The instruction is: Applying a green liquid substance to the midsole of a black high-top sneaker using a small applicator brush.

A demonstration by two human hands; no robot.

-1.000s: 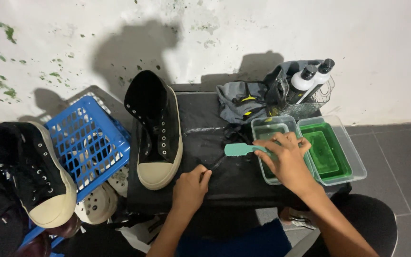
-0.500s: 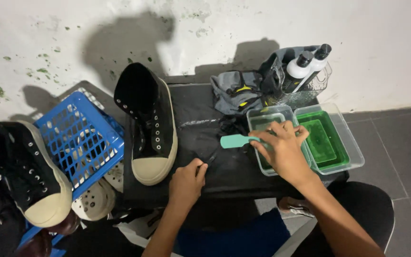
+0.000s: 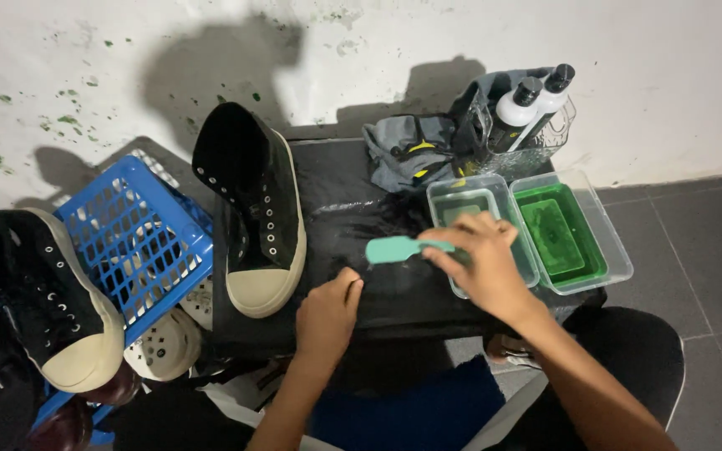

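Observation:
My right hand (image 3: pixel 485 263) grips a teal-handled brush (image 3: pixel 399 249), its handle pointing left over the black table (image 3: pixel 353 217) and its head hidden by my fingers at the rim of a clear tub (image 3: pixel 461 205). My left hand (image 3: pixel 327 316) rests on the table's front edge with fingers curled, holding nothing I can see. A black high-top sneaker (image 3: pixel 254 213) with a cream toe cap stands on the table to the left of both hands.
A second clear tub with green liquid (image 3: pixel 566 238) sits right of the first. Two white bottles with black caps (image 3: pixel 528 104) stand in a clear holder at the back, beside a grey cloth (image 3: pixel 407 150). A blue basket (image 3: pixel 139 242) and another black sneaker (image 3: pixel 39 292) lie at left.
My right hand with the brush has stayed at the tub's rim, and my left hand has kept its place on the table edge. The view has shifted slightly.

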